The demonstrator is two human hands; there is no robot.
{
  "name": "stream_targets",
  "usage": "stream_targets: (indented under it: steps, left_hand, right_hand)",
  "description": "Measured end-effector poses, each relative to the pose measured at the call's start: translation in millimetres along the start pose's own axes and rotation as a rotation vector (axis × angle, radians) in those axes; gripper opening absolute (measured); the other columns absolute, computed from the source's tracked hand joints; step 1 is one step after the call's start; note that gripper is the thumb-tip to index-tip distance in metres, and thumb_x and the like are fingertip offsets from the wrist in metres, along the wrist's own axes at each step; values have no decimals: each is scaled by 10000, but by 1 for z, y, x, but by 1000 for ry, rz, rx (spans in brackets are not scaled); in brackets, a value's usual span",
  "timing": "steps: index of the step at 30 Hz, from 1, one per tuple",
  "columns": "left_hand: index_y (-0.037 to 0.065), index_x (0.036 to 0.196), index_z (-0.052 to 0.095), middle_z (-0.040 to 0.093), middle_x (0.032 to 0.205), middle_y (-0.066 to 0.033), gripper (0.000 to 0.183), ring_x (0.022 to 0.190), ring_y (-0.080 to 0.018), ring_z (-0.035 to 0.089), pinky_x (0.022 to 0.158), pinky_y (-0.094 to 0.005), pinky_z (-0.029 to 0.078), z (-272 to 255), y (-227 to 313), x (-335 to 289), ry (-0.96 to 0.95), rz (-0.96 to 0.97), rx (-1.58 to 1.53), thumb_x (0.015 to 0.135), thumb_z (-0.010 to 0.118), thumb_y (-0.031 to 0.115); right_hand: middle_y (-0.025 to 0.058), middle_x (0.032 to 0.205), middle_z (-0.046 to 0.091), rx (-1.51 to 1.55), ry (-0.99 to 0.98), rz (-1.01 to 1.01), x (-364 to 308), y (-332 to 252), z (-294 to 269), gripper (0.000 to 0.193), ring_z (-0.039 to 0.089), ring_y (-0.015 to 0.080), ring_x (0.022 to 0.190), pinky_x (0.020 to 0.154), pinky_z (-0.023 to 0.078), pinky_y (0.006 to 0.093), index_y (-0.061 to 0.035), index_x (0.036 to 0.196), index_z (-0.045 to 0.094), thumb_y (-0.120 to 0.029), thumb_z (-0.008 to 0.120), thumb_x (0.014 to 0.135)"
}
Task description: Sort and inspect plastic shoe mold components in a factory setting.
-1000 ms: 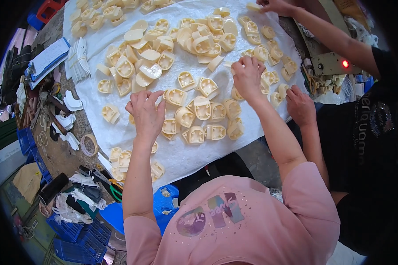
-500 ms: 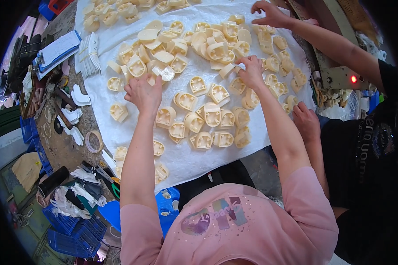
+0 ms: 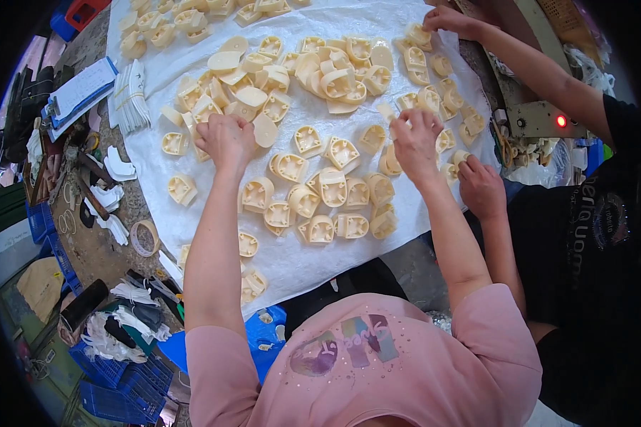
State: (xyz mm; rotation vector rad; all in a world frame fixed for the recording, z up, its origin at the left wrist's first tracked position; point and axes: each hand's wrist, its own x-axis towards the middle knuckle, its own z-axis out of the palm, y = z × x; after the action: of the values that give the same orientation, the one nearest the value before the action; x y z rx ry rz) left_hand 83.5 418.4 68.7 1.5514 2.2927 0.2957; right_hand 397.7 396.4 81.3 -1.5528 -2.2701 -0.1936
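Observation:
My left hand [image 3: 226, 144] is closed over the pile at the middle left. A flat, rounded cream plastic piece [image 3: 266, 131] shows at its thumb side, apparently pinched there; the fingertips are partly hidden. On the right, my right hand [image 3: 416, 144] is bent above the white sheet, pinching a small cream plastic piece [image 3: 386, 112] that sticks out to the left of its fingers. Between my hands lie several hollow, U-shaped cream plastic parts [image 3: 332, 186], open sides up. Beyond them is a heap of similar parts and flat pieces [image 3: 337, 83].
A co-worker's hands, one at the far right corner [image 3: 452, 21] and one near my right forearm [image 3: 482, 188], touch cream parts. White sheeting [image 3: 292, 267] covers the table. At left are a clipboard [image 3: 82, 89], white strips [image 3: 129, 96] and a tape roll [image 3: 144, 238].
My right hand has shifted slightly right and nearer with the small piece. My left hand has closed more at the pile. The co-worker's far hand now reaches a part; the view has shifted a little.

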Motion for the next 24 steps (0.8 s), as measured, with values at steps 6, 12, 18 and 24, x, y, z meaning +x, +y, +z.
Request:
stream_targets:
  steps: [6,12,18,24]
  left_hand:
    - [79,775,655,518,945,-66,90,1006,-285,425,830,-432,309,14,-2,-30,279,431,-84,701,695,111]
    - [72,761,616,511,952,-55,104,978,-276,435,829,-428,315,24,-10,-65,209,736,-79,685,682,98]
    - [64,792,622,503,971,-85,137,983,-280,427,845,-428,312,22,-3,-63,302,473,-188,716,690,155]
    - [92,1033,644,486,1068,-93,390,1089,-284,382,922,-438,298,8,9,-39,-12,239,58,690,731,256]
  right_hand:
    - [77,1037,498,162,-327,22,-22,-12,-8,289,437,266,1058,921,290,446,-101,928,646,-4,627,656]
    - [90,1032,509,415,-302,152,13,-33,6,368,447,282,1031,889,354,405,-93,1029,629,-1,623,672]
    - [108,996,537,489,-297,-54,66,-75,46,344,470,291,998,854,402,390,-85,1038,635,-24,601,701]
    - [109,994,541,321,-385,-139,93,-102,64,342,480,296,998,839,414,398,-105,1032,649,-24,577,707]
